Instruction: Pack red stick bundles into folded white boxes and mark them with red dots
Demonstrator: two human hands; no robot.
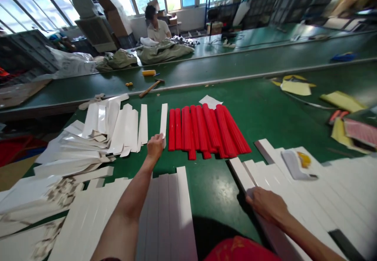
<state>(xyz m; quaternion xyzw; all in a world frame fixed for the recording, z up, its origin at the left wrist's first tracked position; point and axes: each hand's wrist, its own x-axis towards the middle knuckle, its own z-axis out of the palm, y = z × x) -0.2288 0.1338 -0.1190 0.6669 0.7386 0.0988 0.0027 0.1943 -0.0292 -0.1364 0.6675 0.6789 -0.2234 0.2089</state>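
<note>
Along a green workbench (212, 210), white card strips (126, 129) lie fanned beside a row of red ribbed rods (206, 131). The left hand (154, 147) pinches one upright strip (163, 119) just beside the rods; the right hand (265, 205) lies on a stack of white strips (309, 190), its grip unclear.

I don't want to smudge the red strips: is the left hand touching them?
Apart. The head view shows the left hand at the lower end of a white strip, which lies between the hand and the nearest red strip.
</note>
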